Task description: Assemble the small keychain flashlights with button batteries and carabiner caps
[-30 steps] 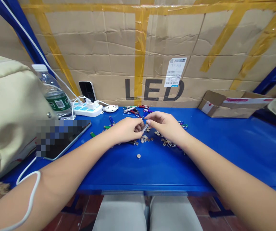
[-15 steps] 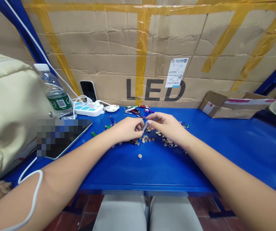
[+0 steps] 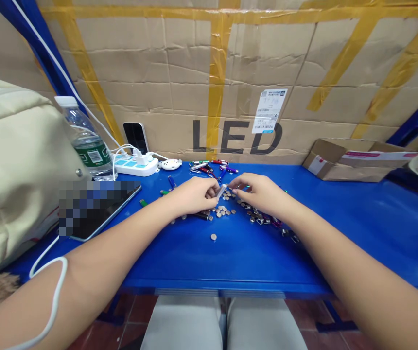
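Observation:
My left hand (image 3: 194, 193) pinches a small silver tube (image 3: 221, 190) above the blue table (image 3: 358, 228). My right hand (image 3: 258, 191) is closed in a pinch just right of the tube's tip; whether it grips anything is too small to tell. Under and between both hands lies a scatter of small round button cells (image 3: 223, 211), with one lone button cell (image 3: 213, 237) nearer to me. Several small coloured keychain lights (image 3: 209, 166) lie behind the hands.
A phone (image 3: 99, 206) lies at the left beside a cream bag (image 3: 15, 165) and a water bottle (image 3: 83, 141). A white power strip (image 3: 136, 165) sits at the back. An open cardboard box (image 3: 355, 158) stands at the right. Cardboard marked LED forms the back wall.
My right hand has slid slightly right and down off the tube's end. My left hand keeps the tube almost still.

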`<state>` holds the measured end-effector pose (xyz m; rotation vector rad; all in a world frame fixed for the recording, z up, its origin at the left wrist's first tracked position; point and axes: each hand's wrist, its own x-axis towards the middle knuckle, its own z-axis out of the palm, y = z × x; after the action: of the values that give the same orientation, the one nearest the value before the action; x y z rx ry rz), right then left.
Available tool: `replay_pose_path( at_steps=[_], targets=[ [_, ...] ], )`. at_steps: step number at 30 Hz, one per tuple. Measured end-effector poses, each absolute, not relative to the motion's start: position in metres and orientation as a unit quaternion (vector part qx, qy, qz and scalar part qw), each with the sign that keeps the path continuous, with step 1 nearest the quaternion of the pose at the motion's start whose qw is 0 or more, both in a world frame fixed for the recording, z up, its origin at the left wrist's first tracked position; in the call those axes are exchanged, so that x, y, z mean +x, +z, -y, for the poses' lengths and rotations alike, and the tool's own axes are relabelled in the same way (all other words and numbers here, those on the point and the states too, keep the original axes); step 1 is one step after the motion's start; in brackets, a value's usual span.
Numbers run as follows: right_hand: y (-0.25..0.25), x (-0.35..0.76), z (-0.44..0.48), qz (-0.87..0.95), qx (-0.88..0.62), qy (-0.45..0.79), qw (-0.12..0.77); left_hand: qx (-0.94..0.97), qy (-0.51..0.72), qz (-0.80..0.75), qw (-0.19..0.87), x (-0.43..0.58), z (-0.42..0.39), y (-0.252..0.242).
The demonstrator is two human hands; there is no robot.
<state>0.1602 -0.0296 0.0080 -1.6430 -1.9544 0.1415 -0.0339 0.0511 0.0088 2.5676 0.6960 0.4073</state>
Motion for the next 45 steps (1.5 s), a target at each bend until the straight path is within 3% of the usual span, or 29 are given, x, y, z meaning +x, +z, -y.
replay_pose_path(
  at_steps=[10, 35, 39, 45],
  targets=[
    [0.02, 0.192, 0.039, 0.749, -0.643, 0.057, 0.15, 0.93, 0.147, -0.254, 0.221, -0.035, -0.051, 0.011],
    [0.008, 0.184, 0.04, 0.748, -0.651, -0.018, 0.128, 0.935, 0.144, -0.245, 0.213, -0.034, -0.048, 0.011],
    [0.013, 0.181, 0.04, 0.75, -0.634, -0.024, 0.185, 0.934, 0.142, -0.251, 0.211, -0.034, -0.047, 0.013],
    [0.02, 0.159, 0.038, 0.713, -0.578, 0.023, 0.396, 0.934, 0.154, -0.234, 0.22, -0.034, -0.048, 0.012]
  ],
)
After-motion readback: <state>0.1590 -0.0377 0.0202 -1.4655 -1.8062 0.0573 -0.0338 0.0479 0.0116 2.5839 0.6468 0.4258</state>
